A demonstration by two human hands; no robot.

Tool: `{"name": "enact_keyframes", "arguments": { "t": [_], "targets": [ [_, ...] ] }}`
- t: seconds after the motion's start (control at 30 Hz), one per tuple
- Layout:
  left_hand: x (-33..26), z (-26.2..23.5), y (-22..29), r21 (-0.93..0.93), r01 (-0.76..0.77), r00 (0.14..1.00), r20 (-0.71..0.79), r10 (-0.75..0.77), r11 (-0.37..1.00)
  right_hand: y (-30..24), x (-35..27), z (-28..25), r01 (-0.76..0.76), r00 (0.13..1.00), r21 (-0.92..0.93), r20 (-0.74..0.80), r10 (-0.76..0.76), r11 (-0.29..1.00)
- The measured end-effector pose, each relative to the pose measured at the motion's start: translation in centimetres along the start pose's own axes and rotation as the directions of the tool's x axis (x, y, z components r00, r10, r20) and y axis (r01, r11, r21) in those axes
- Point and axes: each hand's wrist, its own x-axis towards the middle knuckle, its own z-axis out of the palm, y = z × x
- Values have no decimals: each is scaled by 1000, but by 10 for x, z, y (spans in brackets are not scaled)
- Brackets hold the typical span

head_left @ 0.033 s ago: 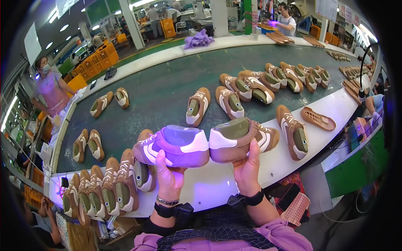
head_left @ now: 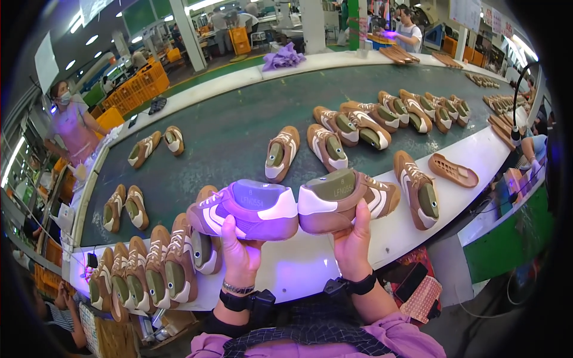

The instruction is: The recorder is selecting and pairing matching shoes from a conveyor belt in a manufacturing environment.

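My left hand [head_left: 242, 255] grips a brown and white sneaker [head_left: 262, 222], which is lit purple and has a shoe last [head_left: 256, 194] filling its opening. In my right hand [head_left: 352, 246] is a matching sneaker [head_left: 325, 219] with an olive last [head_left: 331, 185] in it. Both are held up with their white heels side by side, almost touching, and their toes pointing outward. My thumbs press on the outer sides; my other fingers are mostly hidden beneath the soles. Just left of them, a row of lasted sneakers [head_left: 156, 268] stands on the white ledge [head_left: 298, 274].
A green conveyor [head_left: 227, 143] carries several more lasted sneakers [head_left: 364, 122]. On the ledge at right are a single sneaker [head_left: 416, 188] and a loose brown sole [head_left: 453, 170]. A phone [head_left: 412, 280] lies by my right forearm. Other people stand at the far left and far back.
The two sneakers have shifted very slightly in my hands. Everything else looks the same.
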Motion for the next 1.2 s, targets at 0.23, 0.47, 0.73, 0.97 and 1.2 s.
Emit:
{"name": "enact_keyframes", "arguments": {
  "t": [0.23,0.47,0.73,0.97,1.2],
  "targets": [
    [-1,-8,9,190,-105,994,53,96,976,-14,-1,-5,227,974,-265,87,-211,937],
    [-1,-4,9,224,-164,986,60,154,961,-18,4,-10,312,950,-322,119,-289,894],
    [-21,-12,-17,-44,209,978,23,-208,977,-17,-8,-34,-94,994,-17,61,94,995],
    [21,-14,35,86,65,977,198,-81,994,-5,-23,-39,-288,955,-67,-91,282,955],
    [89,-44,113,-393,102,989,136,-52,914,-12,1,-19,-448,882,-105,113,458,888]
  ]
}}
